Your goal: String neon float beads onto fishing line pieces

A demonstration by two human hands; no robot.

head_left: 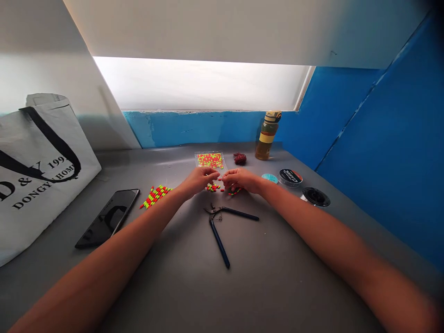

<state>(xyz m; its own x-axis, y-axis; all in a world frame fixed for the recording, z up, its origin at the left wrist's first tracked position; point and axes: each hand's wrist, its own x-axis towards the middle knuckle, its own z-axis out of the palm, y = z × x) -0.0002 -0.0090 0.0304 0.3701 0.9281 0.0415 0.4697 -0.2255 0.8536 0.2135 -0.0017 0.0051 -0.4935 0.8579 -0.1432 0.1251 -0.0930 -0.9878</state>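
Observation:
My left hand [200,180] and my right hand [242,179] are close together above the table, both with thumb and fingers pinched. Anything in either pinch is too small to make out. A red bead [219,179] shows in the gap between the fingertips; I cannot tell whether it is held. Just below lies a small pile of loose red, orange and yellow-green beads [212,188]. More beads [234,191] stick out from under my right hand, partly hidden. Beside my left forearm rests a flat woven piece of red and yellow-green beads [154,196].
Open-jawed pliers [215,213] lie nearer me. Behind my hands are a clear bag of beads [210,160], dark red cord [240,159] and a bottle [267,137]. Line spools [290,176] and a black spool [316,196] sit right; a phone [108,217] and white bag [41,171] left.

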